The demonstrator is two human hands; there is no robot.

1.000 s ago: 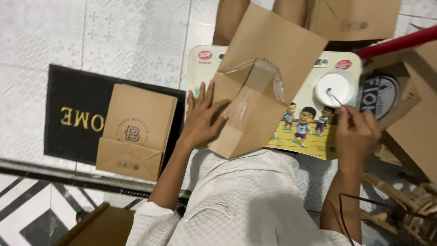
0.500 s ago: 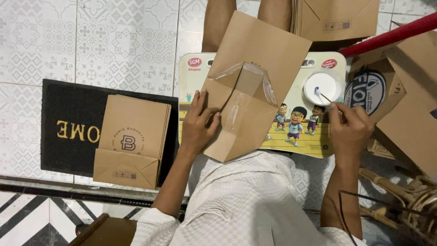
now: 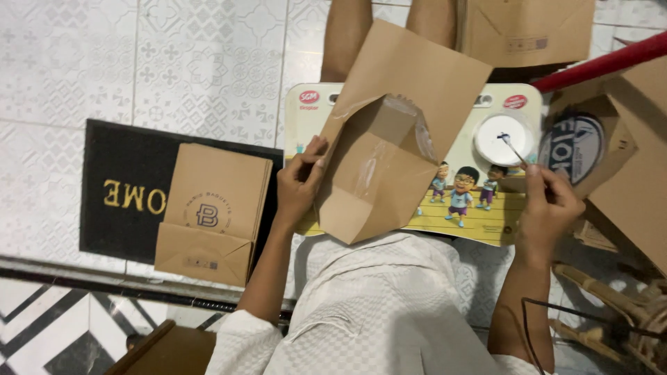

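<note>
Since the earlier frames, the left hand (image 3: 300, 186) has shifted little on the brown paper bag (image 3: 389, 149) and remains pinched on its left edge, while the right hand (image 3: 549, 208) stays closed around a thin stick (image 3: 513, 148) whose tip now sits in the white glue dish (image 3: 501, 137).

Progress, as judged: the bag lies on the cartoon-printed lap board (image 3: 486, 208), directly right of the left grip, its bottom flaps partly folded and glossy with paste — not yet pressed shut. Gluing appears midway; closing the base remains.

Count:
- one bag in work;
- one stack of finished bags (image 3: 212, 208), left of the left hand, lying on a black doormat (image 3: 125, 187) — the number of sheets in it cannot be told;
- one dish, one stick, one board;
- more brown paper pieces (image 3: 528, 31) beyond the right hand, their number unclear.
</note>
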